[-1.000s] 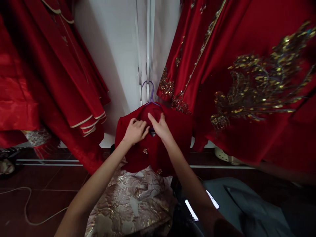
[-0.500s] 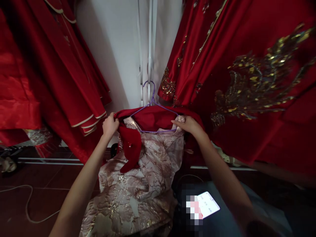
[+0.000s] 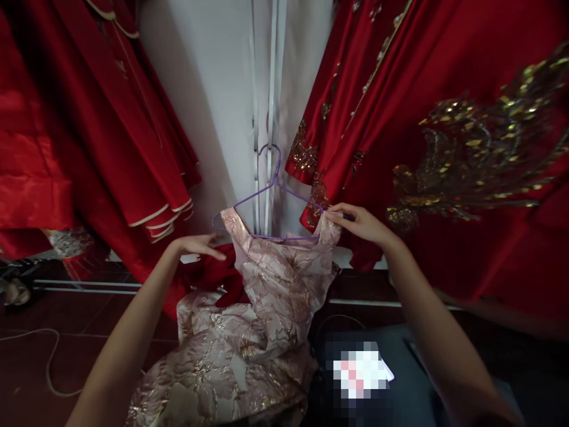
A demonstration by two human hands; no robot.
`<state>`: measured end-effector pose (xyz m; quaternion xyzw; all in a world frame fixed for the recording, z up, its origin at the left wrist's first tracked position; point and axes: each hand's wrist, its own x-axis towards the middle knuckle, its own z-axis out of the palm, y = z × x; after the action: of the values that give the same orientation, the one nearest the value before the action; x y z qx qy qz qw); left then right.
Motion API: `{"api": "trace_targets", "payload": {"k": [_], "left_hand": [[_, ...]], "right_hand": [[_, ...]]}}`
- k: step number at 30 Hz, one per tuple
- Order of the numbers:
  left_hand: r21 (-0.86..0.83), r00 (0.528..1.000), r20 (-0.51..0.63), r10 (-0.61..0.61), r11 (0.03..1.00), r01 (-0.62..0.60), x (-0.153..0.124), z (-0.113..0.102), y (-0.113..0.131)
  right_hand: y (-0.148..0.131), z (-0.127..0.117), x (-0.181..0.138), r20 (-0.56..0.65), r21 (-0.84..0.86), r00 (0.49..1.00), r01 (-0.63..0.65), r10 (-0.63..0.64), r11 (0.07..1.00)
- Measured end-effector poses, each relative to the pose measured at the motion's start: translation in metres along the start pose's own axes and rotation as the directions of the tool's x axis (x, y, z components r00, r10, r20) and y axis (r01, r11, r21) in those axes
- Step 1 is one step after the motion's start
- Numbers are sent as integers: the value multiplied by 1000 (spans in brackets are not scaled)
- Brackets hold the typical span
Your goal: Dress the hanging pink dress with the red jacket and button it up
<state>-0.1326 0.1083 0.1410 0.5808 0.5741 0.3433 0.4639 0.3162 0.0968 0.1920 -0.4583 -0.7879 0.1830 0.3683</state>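
Observation:
A pale pink dress (image 3: 275, 279) with a shiny gold floral pattern hangs from a purple hanger (image 3: 278, 178). Its straps sit over the hanger's arms, and the skirt spreads toward me. My right hand (image 3: 362, 224) pinches the strap at the dress's right shoulder, by the hanger's end. At the left, my left hand (image 3: 198, 244) is open with fingers stretched out, beside a crumpled red garment (image 3: 226, 279). That garment lies low behind and beside the dress bodice; part of it is hidden.
Red gowns hang close on both sides, a trimmed one (image 3: 146, 148) left and a gold-sequined one (image 3: 471, 148) right. White metal uprights (image 3: 273, 89) stand behind the hanger. A lit phone (image 3: 384, 363), partly blurred out, lies at lower right. A pale cable (image 3: 51, 373) crosses the floor.
The red garment has come off the hanger's shoulders and dropped down behind the dress. My left hand has let go of it and moved lower; my right hand has shifted slightly right.

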Motion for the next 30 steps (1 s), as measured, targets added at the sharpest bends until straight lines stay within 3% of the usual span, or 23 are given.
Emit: {"api": "trace_targets", "payload": {"k": [3,7,9,12,15,17,20,26,30], "left_hand": [[28,971,-158,181,983,-179,19,14,8],[68,867,-392,308,949,-307,38,26,10],[199,799,-394,454,891,-408,42,26,12],[369,712,-222,666,733,-571,45,22,20],[338,753,-111,649,737,-585,46,19,24],[327,771,-184,610,778,-537,45,16,23],[354,736,-292,611,784,-510,42,13,16],[218,781,-166,602,795,-566,36,16,18],[158,728,-417,544,832,-531,39,18,7]], "right_hand": [[4,7,2,-118,-21,993,2,-4,1000],[6,12,5,-182,-7,983,-17,16,1000],[7,14,7,-156,14,987,-27,29,1000],[9,17,9,-168,47,984,-48,56,998],[14,21,11,-243,64,968,-51,65,997],[21,23,11,-314,86,947,-43,68,995],[32,26,9,-422,158,899,-50,114,986],[42,30,13,-455,227,874,-70,170,971],[57,39,5,-571,339,776,-72,267,938]]}}
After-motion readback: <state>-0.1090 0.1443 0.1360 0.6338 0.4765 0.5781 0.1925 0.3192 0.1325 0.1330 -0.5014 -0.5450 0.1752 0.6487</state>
